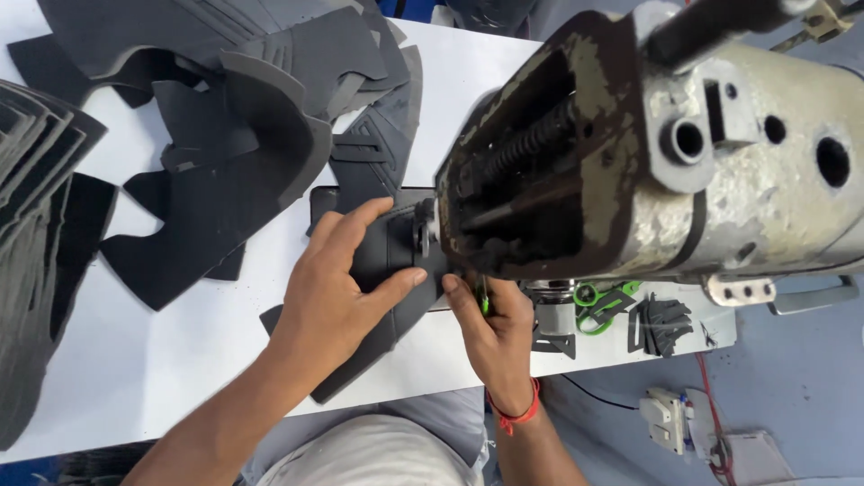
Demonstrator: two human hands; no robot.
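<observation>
Dark grey flat fabric piece (pixel 378 297) pinned under my open left hand (pixel 337 288); right hand (pixel 490 328) pinches small green tool (pixel 484 304) beside worn cream sewing machine head (pixel 648 144).

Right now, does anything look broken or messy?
Yes. The sewing machine head looks worn: its paint is chipped and the end cover is off, showing springs and rods. Dark cut pieces lie in a jumbled heap on the white table.

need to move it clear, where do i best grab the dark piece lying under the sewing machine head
Grip the dark piece by its free lower corner, coming from the near table edge: that end juts out flat, clear of the sewing machine head and both hands.
</observation>
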